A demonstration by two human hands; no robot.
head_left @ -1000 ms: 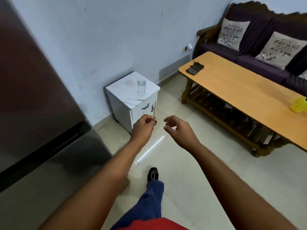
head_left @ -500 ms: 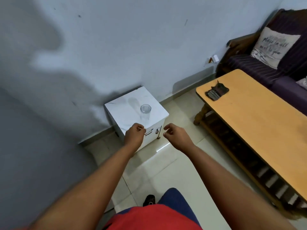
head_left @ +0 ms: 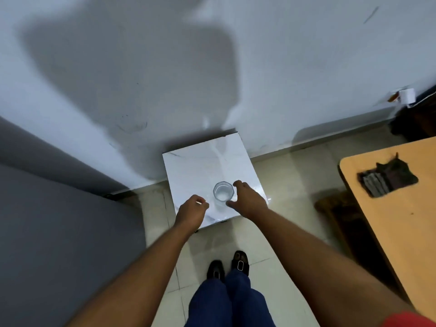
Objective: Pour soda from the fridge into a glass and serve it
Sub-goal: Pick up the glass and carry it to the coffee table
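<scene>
An empty clear glass (head_left: 223, 191) stands upright on a small white cabinet (head_left: 203, 166) against the wall. My right hand (head_left: 247, 200) is open just to the right of the glass, thumb and fingers spread around its side without closing on it. My left hand (head_left: 191, 210) hovers over the cabinet's front left corner, fingers curled shut, holding nothing I can see. The grey fridge (head_left: 59, 220) fills the left side. No soda is in view.
A wooden coffee table (head_left: 401, 220) stands at the right with a dark folded cloth (head_left: 387, 179) on its near corner. A wall socket (head_left: 405, 97) sits low on the wall. Tiled floor and my shoes (head_left: 227, 265) lie below the cabinet.
I have stepped up to the cabinet and now look straight down on it. My right hand has opened and reached beside the glass; my left hand has stayed curled.
</scene>
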